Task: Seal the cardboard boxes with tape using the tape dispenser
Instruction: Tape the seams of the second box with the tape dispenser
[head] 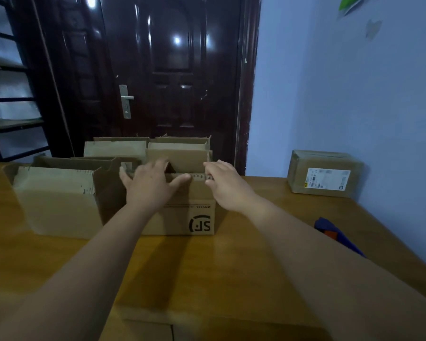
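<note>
An open cardboard box (pixel 182 217) with an upside-down "SF" logo stands on the wooden table (pixel 207 271) in front of me. My left hand (pixel 149 184) lies spread over its near top flap, fingers straight. My right hand (pixel 225 183) touches the box's right top edge with its fingers bent at the flap. A blue tape dispenser (pixel 330 230) with an orange part lies on the table at the right, away from both hands.
A larger open box (pixel 57 200) stands to the left of the SF box. More open boxes (pixel 148 146) stand behind. A taped box with a white label (pixel 324 174) sits at the far right by the blue wall. A dark door is beyond the table.
</note>
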`<move>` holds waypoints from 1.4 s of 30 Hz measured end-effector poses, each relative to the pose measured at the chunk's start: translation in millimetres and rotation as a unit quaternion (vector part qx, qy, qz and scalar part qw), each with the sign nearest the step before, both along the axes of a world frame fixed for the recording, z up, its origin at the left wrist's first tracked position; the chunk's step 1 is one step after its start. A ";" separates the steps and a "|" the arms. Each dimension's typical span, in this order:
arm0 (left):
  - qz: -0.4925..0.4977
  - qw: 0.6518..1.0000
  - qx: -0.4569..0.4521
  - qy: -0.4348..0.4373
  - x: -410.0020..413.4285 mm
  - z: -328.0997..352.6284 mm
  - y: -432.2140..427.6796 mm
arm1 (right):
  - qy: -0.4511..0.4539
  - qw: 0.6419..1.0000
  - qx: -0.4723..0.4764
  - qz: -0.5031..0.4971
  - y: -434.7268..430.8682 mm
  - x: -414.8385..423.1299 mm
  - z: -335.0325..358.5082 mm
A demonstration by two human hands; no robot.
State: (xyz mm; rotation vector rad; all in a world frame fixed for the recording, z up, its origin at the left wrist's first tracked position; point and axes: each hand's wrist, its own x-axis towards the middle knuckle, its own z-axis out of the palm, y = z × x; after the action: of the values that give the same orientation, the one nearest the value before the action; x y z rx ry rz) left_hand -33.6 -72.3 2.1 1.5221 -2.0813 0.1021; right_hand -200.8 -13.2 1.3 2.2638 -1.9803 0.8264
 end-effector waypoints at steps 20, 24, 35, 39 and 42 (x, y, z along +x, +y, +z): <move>-0.336 0.936 0.087 -0.052 -41.6 24.3 92.0 | -0.344 0.939 -0.017 -0.014 128.7 -64.3 -38.2; -0.218 0.967 0.048 -0.127 -44.0 22.3 83.9 | -0.351 0.935 0.030 -0.041 129.3 -62.0 -44.5; -0.288 0.842 0.264 0.372 -23.4 -24.0 70.0 | -0.393 0.919 0.027 -0.036 131.8 -63.9 -49.9; -0.241 0.884 0.165 0.364 -31.0 -36.5 71.6 | -0.412 0.910 0.031 -0.044 130.5 -62.8 -51.6; -0.220 0.881 0.130 0.397 -36.0 -45.8 71.4 | -0.402 0.914 0.002 -0.052 128.9 -58.8 -58.0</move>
State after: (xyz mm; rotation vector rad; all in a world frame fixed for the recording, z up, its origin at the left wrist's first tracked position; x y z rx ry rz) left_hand -69.6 -0.9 -43.7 0.9236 -1.7095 -0.8601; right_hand -259.6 115.8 -56.6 1.9437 -2.3137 1.9762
